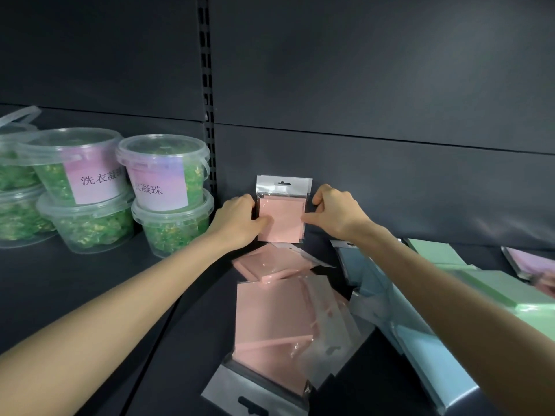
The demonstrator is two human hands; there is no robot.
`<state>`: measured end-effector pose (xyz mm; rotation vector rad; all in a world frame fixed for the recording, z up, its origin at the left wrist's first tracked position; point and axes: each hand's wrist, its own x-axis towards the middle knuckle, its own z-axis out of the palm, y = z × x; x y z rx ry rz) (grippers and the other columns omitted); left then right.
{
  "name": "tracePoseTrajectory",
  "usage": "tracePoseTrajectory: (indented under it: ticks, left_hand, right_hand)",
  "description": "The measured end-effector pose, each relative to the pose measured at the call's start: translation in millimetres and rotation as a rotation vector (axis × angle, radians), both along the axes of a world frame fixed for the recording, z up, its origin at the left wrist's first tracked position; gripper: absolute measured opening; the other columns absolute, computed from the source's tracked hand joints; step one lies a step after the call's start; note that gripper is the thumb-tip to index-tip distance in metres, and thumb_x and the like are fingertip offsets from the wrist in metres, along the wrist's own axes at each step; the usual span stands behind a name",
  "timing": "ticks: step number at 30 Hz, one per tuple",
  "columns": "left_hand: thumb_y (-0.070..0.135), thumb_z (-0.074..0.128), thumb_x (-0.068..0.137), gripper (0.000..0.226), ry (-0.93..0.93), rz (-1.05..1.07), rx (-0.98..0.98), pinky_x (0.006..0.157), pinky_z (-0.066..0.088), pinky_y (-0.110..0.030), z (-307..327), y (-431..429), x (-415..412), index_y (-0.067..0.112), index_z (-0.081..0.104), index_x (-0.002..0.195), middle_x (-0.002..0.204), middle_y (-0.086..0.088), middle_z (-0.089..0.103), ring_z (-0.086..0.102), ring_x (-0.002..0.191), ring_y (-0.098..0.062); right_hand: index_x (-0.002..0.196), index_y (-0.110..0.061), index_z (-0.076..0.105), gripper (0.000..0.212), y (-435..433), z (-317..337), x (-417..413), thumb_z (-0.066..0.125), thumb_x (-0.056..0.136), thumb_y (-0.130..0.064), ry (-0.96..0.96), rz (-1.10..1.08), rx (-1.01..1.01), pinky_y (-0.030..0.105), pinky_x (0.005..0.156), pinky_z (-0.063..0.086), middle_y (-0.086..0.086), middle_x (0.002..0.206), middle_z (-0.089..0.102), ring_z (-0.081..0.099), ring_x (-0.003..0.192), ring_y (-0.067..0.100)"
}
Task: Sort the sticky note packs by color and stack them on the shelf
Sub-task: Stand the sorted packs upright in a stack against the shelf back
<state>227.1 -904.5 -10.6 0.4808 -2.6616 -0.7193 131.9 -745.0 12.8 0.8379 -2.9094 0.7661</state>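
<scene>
Two hands, one pack | left hand (240,219) and right hand (335,211) pinch pink pack (282,219) by side edges | upright at shelf (99,267) back panel, behind loose pink packs (270,319) | next: seat bottom edge flat, release both sides together so it won't tip

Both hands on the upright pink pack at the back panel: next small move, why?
Probably ease both hands off so the upright pink pack rests against the back panel. The left hand and right hand grip its sides, it looks placed, and flat pink packs wait in front.
</scene>
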Motion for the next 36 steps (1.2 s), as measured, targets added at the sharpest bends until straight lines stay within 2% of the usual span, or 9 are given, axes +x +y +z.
tracePoseTrajectory:
  ticks: [4,7,10,14,18,21,25,30,36]
  left_hand:
    - [0.052,0.060,0.084,0.046,-0.137,-0.075,-0.033,0.084,0.049,-0.035,13.8,5.0,22.4,0.010,0.061,0.105,0.102,-0.001,0.065,0.061,0.097,-0.020]
    - [0.063,0.060,0.077,0.062,-0.382,-0.142,0.015,0.082,0.048,-0.030,17.0,4.0,34.2,0.006,0.065,0.101,0.102,-0.004,0.067,0.062,0.090,-0.019]
    - [0.065,0.064,0.073,0.058,-0.448,-0.132,0.062,0.069,0.040,-0.027,14.8,6.2,38.4,0.012,0.062,0.096,0.091,-0.004,0.062,0.052,0.078,-0.017]
    - [0.060,0.073,0.067,0.054,-0.411,-0.110,0.213,0.057,0.031,-0.026,11.0,7.1,40.9,0.009,0.062,0.080,0.061,0.004,0.063,0.043,0.071,-0.017]
    - [0.054,0.079,0.065,0.054,-0.380,-0.074,0.301,0.067,0.039,-0.024,9.0,7.1,44.5,0.007,0.072,0.090,0.082,-0.002,0.066,0.055,0.076,-0.016]
    - [0.048,0.080,0.067,0.047,-0.360,-0.078,0.353,0.064,0.039,-0.022,8.7,8.9,46.9,0.007,0.073,0.089,0.078,0.000,0.065,0.055,0.072,-0.012]
    - [0.039,0.079,0.072,0.033,-0.301,-0.103,0.410,0.062,0.042,-0.022,8.1,10.2,48.9,0.012,0.069,0.088,0.076,0.001,0.065,0.057,0.069,-0.013]
    - [0.012,0.070,0.083,0.008,-0.148,-0.187,0.727,0.059,0.050,-0.022,4.6,14.9,49.7,0.016,0.063,0.084,0.076,-0.002,0.065,0.060,0.065,-0.013]
    - [-0.001,0.065,0.082,0.026,0.082,-0.267,0.929,0.077,0.055,-0.028,0.1,14.1,50.2,0.019,0.067,0.098,0.090,0.001,0.071,0.067,0.087,-0.015]
  right_hand:
    - [0.097,-0.013,0.060,0.032,13.9,13.3,19.8,0.073,0.077,-0.034,-0.070,0.098,-0.021,0.031,0.080,0.047,0.003,0.095,0.065,0.058,0.089,0.020]
    - [0.099,0.000,0.062,0.053,23.8,18.3,39.5,0.072,0.074,-0.046,-0.202,0.226,0.145,0.029,0.071,0.040,0.002,0.083,0.060,0.053,0.076,0.018]
    - [0.102,-0.005,0.063,0.057,26.7,11.5,52.6,0.070,0.073,-0.053,-0.260,0.256,0.238,0.031,0.074,0.042,0.003,0.089,0.065,0.057,0.081,0.019]
    - [0.110,-0.014,0.057,0.051,26.7,1.0,58.8,0.071,0.075,-0.050,-0.297,0.277,0.173,0.024,0.068,0.040,-0.005,0.096,0.058,0.053,0.084,0.013]
    - [0.120,-0.018,0.055,0.056,26.3,-8.3,61.0,0.075,0.074,-0.043,-0.301,0.268,0.091,0.030,0.092,0.046,-0.001,0.115,0.060,0.057,0.104,0.017]
    - [0.120,-0.017,0.055,0.054,24.2,-13.4,64.4,0.076,0.074,-0.037,-0.289,0.256,0.048,0.034,0.099,0.045,0.001,0.120,0.058,0.056,0.109,0.020]
    - [0.116,-0.018,0.057,0.051,24.2,-15.0,64.6,0.078,0.073,-0.036,-0.282,0.248,0.020,0.030,0.092,0.046,-0.001,0.115,0.060,0.057,0.105,0.018]
    - [0.107,-0.018,0.055,0.048,24.4,-20.7,59.3,0.078,0.068,-0.037,-0.276,0.218,-0.045,0.025,0.071,0.045,-0.002,0.099,0.061,0.057,0.087,0.017]
    - [0.102,-0.012,0.052,0.056,27.2,-16.6,53.7,0.080,0.062,-0.038,-0.272,0.151,-0.156,0.026,0.065,0.045,-0.001,0.091,0.061,0.059,0.084,0.020]
